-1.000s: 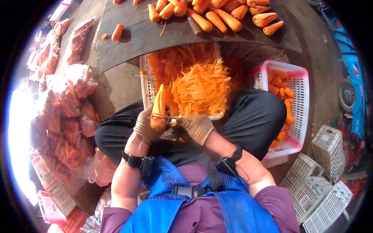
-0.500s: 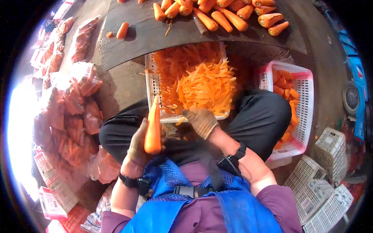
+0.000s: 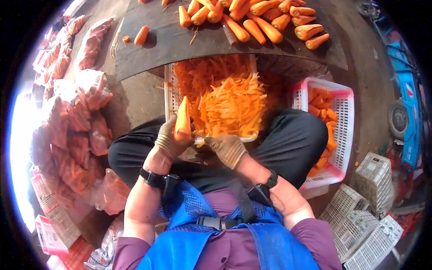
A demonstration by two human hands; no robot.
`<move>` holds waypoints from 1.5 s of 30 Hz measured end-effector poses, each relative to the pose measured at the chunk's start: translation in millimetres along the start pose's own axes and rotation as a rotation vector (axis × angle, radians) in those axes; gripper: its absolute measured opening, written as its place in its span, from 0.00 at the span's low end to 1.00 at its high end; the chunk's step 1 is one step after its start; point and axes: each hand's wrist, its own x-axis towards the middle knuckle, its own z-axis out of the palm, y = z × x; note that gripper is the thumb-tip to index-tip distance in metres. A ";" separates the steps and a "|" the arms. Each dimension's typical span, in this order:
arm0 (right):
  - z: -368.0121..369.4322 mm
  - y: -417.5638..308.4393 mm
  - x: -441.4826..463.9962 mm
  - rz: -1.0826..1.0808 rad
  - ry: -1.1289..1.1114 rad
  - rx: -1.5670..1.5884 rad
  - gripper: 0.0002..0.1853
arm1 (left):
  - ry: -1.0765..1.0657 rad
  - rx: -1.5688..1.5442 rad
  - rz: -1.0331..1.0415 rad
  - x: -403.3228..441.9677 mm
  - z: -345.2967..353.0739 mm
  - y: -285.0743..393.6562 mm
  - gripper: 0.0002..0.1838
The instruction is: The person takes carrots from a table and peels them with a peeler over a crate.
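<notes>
My left hand (image 3: 173, 137) is wrapped round the thick lower part of an orange carrot (image 3: 183, 118), whose narrow end points up and away. Beside it, my right hand (image 3: 227, 148) is closed, with a peeler mostly hidden at its fingers. Both hands wear tan gloves and are at the near rim of a white basket (image 3: 172, 96) between my legs. Long orange carrot peelings (image 3: 234, 105) are heaped in that basket. The carrot tip leans over the basket's left side.
A dark board (image 3: 153, 51) beyond the basket carries several carrots (image 3: 270, 31). At right, a pink-and-white basket (image 3: 345, 130) holds carrots. Bags of carrots (image 3: 74, 139) lie at left. Several white crates (image 3: 373, 180) stand at lower right, near a blue vehicle (image 3: 407, 99).
My left hand has moved forward with the carrot, towards the basket, and the carrot now tilts further away. My right hand has come slightly nearer to me. The whole view has shifted a little.
</notes>
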 end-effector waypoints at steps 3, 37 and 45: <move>0.0 -3.4 -3.3 -0.013 0.068 -0.017 0.17 | -0.081 0.059 -0.037 -7.9 -5.1 -2.5 0.22; 13.3 10.4 0.8 -0.300 0.173 -0.073 0.27 | -0.132 0.052 0.006 13.7 -29.2 1.2 0.23; 15.1 3.0 -3.6 -0.360 0.048 -0.132 0.09 | -0.095 -0.043 -0.021 -25.9 -24.7 -7.9 0.24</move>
